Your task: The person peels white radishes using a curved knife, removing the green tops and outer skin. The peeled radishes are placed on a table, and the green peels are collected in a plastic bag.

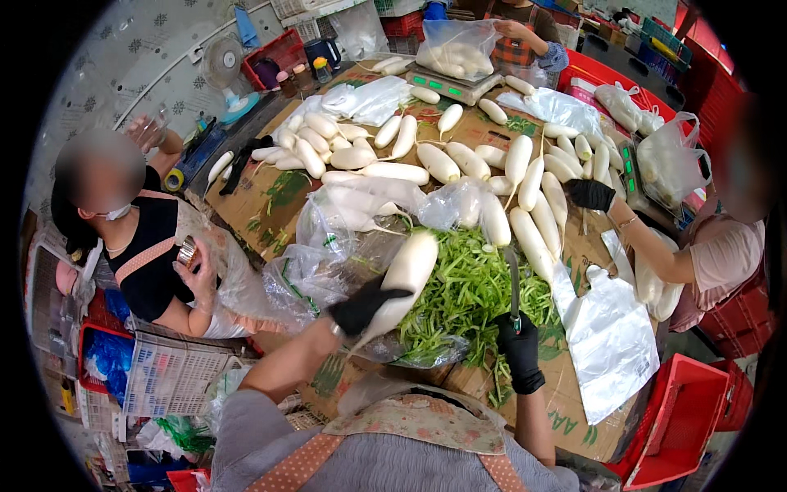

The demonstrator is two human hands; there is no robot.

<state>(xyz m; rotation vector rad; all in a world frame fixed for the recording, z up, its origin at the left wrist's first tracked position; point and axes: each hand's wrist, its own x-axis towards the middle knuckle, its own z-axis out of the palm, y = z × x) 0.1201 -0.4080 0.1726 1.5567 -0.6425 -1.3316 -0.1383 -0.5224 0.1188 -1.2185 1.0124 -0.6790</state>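
My left hand (363,307) in a black glove grips a large white radish (410,271), held tilted with its root pointing down toward me. In my gloved right hand (516,348) is a knife (513,287), blade pointing up and away from me. Between the two hands lies a pile of cut green leaves and stalks (455,303) on clear plastic (299,275). More white radishes (533,242) lie just beyond the pile, some partly under crumpled bags. Flat white plastic bags (611,344) lie to the right of my right hand.
A person (172,271) at left holds a cup; another (713,262) at right reaches among radishes with a gloved hand; a third (520,33) is across the cardboard-covered table (242,197). Weighing scales (443,86) hold bagged radishes. Red crates (664,410) and white baskets (176,373) flank the table.
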